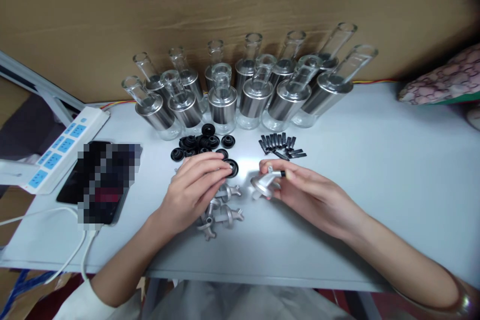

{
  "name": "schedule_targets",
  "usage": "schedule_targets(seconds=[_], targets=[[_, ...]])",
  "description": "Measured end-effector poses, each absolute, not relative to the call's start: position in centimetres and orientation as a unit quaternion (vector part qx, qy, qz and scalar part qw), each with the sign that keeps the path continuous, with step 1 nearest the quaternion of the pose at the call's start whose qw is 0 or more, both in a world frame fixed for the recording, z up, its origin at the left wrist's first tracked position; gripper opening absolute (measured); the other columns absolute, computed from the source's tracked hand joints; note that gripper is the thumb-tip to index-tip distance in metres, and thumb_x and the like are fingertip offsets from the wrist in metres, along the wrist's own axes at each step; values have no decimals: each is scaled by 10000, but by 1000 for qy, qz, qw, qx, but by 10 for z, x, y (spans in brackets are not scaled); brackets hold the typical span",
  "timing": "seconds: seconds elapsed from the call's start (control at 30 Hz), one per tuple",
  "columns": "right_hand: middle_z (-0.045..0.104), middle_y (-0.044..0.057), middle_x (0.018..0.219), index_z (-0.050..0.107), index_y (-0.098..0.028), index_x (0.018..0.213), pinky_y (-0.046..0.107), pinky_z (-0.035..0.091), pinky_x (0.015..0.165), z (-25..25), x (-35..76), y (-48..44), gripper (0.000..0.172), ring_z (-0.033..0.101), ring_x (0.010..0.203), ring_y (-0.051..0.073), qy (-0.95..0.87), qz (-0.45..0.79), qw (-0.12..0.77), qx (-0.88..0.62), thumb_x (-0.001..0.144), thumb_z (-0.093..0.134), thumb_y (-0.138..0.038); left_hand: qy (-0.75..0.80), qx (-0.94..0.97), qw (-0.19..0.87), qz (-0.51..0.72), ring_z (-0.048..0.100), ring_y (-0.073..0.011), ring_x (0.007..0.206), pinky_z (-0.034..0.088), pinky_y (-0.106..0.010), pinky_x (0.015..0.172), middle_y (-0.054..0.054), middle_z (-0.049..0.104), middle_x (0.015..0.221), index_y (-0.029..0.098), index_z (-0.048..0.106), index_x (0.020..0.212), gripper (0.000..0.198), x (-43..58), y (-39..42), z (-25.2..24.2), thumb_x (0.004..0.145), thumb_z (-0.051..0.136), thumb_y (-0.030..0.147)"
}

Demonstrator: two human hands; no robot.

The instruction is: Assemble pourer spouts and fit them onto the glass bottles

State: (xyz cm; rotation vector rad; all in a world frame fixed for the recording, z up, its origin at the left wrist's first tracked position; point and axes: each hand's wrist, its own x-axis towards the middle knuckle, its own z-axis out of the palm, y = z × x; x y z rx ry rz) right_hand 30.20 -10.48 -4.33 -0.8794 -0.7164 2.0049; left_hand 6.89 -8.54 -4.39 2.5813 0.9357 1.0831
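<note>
My right hand point(300, 191) pinches a small silver metal fitting point(262, 184) with a black tip just above the white table point(375, 170). My left hand point(195, 187) reaches over the table, its fingertips closed on a black rubber ring point(231, 167). Under and beside the left hand lie several more silver fittings point(225, 215). A heap of black rubber rings point(200, 145) sits just beyond the left hand. A row of short black tubes point(281, 144) lies beyond the right hand.
Several glass-and-metal bottles point(247, 95) stand in a group at the back, against a cardboard wall. A white power strip point(63, 147) and a phone point(101, 185) lie at the left, with white cables. A patterned cloth point(442, 82) sits at far right.
</note>
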Motion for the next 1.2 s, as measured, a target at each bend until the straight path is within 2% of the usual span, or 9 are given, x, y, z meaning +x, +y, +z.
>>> schedule_targets(seconds=[0.1,0.17,0.3,0.5,0.7,0.93,1.2], targets=[[587,94,1114,667,-181,1018,372,415,868,-45,301,-106,265,533,1010,217,-278,829,360,-325,806,660,-342,283,874,121,377,614,-181,982,514,-329,863,-59,681,935,162,600,1001,205,70,-89,-42,844,567,35],[609,98,1097,669,-175,1017,385,395,906,-46,301,-108,260,551,1018,217,-275,852,328,-301,814,656,-338,260,881,135,372,619,-180,947,522,-314,832,-72,680,910,142,602,964,147,71,-90,-41,859,549,52],[614,79,1046,696,-173,945,325,414,853,-48,300,-110,220,567,919,173,-275,859,317,-293,806,672,-342,250,888,151,355,620,-181,915,515,-310,787,-64,674,886,156,594,924,123,72,-93,-41,882,514,73],[622,67,975,721,-167,896,281,431,771,-44,301,-108,257,550,846,159,-292,848,322,-304,753,721,-381,256,892,125,351,600,-167,881,480,-311,763,-62,643,890,145,563,1059,172,72,-93,-43,902,506,101],[665,50,868,731,-165,858,261,437,740,-45,303,-108,238,579,772,140,-269,851,327,-311,747,727,-375,237,912,96,320,591,-180,880,465,-328,744,-65,641,929,162,574,1076,190,74,-92,-42,924,472,110],[699,32,830,738,-166,866,206,463,761,-45,301,-105,201,624,793,114,-252,858,347,-281,775,711,-343,237,911,114,318,595,-161,842,461,-303,744,-73,668,923,119,567,1046,170,72,-91,-43,882,579,162],[692,47,894,746,-173,887,197,478,803,-45,303,-107,205,627,864,121,-309,851,342,-251,811,671,-348,259,901,106,332,606,-136,690,453,-328,753,-54,681,797,113,568,950,183,74,-92,-44,897,563,288]])
